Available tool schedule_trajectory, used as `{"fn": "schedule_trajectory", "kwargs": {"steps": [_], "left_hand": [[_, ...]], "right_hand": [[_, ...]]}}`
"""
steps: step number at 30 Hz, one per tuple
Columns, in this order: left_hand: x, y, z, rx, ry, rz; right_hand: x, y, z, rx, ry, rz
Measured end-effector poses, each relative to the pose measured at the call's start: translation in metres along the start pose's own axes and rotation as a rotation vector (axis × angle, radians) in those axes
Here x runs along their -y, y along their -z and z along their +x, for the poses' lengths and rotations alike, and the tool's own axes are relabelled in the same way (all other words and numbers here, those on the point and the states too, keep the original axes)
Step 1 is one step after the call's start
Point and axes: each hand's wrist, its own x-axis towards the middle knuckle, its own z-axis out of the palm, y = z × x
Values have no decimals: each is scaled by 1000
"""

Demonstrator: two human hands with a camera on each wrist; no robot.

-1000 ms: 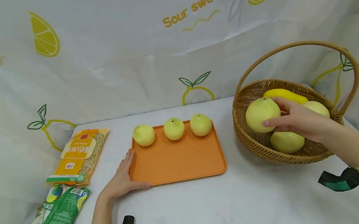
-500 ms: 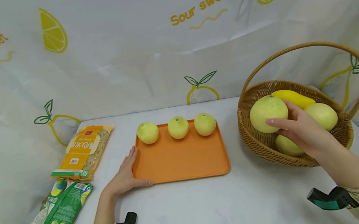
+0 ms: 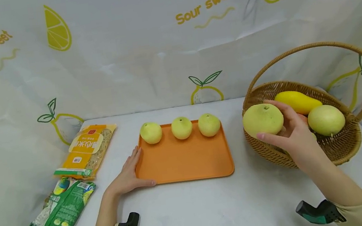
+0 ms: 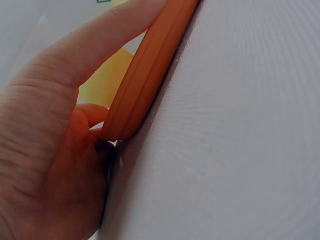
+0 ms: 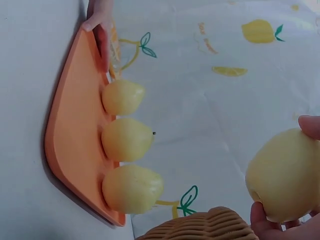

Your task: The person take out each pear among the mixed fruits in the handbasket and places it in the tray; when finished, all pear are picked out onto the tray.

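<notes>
My right hand point(image 3: 296, 133) grips a pale yellow-green pomelo point(image 3: 263, 120) between thumb and fingers, over the left side of a wicker basket point(image 3: 347, 151). In the right wrist view that pomelo point(image 5: 285, 175) shows at the right edge, apart from the basket rim point(image 5: 200, 227). An orange tray point(image 3: 184, 162) lies flat on the table, with three similar pomelos point(image 3: 182, 128) in a row along its far edge. My left hand point(image 3: 129, 178) rests at the tray's near left corner, fingers straight along the left side and thumb point(image 4: 100, 40) on the front edge.
Inside the basket are a long yellow fruit point(image 3: 299, 101), another pomelo point(image 3: 326, 120) and a partly hidden reddish fruit. The tall basket handle point(image 3: 314, 45) arches above them. An orange bag point(image 3: 85, 151) and a green bag point(image 3: 62, 210) lie left of the tray.
My right hand has lifted the pomelo slightly and brought it left toward the basket's left rim. More of the fruit behind it shows. The left hand stays on the tray; the head view has shifted slightly.
</notes>
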Motion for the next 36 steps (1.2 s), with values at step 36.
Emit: {"fn": "schedule_trajectory", "kwargs": {"steps": [36], "left_hand": [[-1,1,0,1,-2,4]], "right_hand": [[-83,-111,19,119,-93,-154]]}}
